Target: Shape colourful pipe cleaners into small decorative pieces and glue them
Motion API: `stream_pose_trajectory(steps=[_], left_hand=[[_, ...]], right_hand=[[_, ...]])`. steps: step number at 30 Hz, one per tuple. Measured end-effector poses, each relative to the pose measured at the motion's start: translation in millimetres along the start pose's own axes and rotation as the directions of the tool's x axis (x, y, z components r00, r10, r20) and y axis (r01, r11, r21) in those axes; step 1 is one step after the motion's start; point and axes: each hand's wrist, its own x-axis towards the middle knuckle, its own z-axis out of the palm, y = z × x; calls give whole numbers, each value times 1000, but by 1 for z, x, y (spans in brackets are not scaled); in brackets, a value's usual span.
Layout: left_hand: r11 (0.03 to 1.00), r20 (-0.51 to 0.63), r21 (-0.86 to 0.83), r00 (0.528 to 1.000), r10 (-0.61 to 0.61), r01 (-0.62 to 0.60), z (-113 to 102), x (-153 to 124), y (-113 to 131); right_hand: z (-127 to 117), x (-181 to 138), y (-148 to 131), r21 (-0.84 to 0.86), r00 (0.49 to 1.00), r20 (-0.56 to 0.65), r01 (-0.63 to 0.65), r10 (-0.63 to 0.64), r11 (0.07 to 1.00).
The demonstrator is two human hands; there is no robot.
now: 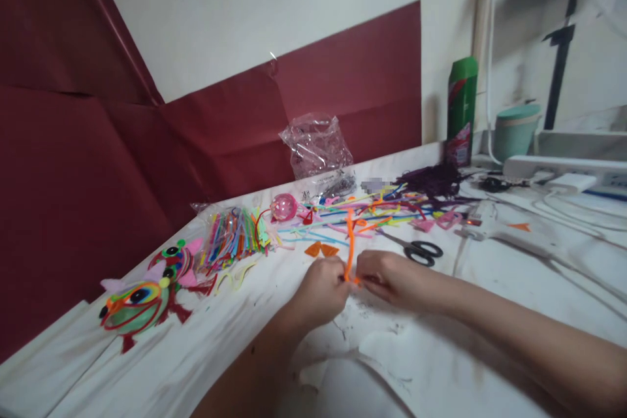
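Note:
Between my two hands, low over the white table, is an orange pipe cleaner (351, 245). Its long end sticks upward and its lower part is bent between my fingertips. My left hand (321, 290) is closed on it from the left. From the right, my right hand (392, 281) pinches the short bent end. Just beyond my left hand lie two orange-brown folded triangular pieces (321, 249). Black-handled scissors (422, 253) rest behind my right hand, blades pointing left. My curled fingers hide part of the pipe cleaner.
Loose pipe cleaners (313, 235) and a packed bundle (235, 235) lie farther back, near a pink clear ball (284, 208). Two colourful fish-like crafts (132, 307) sit at left. A glue gun (509, 235), power strip (563, 170), cables and a green bottle (462, 111) stand at right.

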Motion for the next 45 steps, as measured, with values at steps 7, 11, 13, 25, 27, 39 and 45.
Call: stream_pose_trajectory(steps=[7,11,13,25,27,39,45], left_hand=[[994,-80,-111,997,-23,14,-8,2,3],[949,-247,-281,945,-216,144,2,2,3],[915,-259,-357,922,-289,187,9,1,0],[975,-151,-83,965,-216,205,24,-3,-18],[988,-120,0,981,-151,152,23,-5,-21],[884,-47,-375,946,-319,280,11,3,-15],[788,-31,-553,939,-343,270,10,3,-8]], right_hand=[[6,7,-2,216,973,-114,-175,202,961],[14,10,0,428,922,-183,-239,342,872],[17,10,2,484,906,-195,-244,376,840],[26,4,11,17,955,-101,-278,278,960],[26,4,10,-14,962,-61,-267,265,964],[23,2,5,205,916,-129,-351,381,914],[22,0,2,389,887,-100,-383,451,838]])
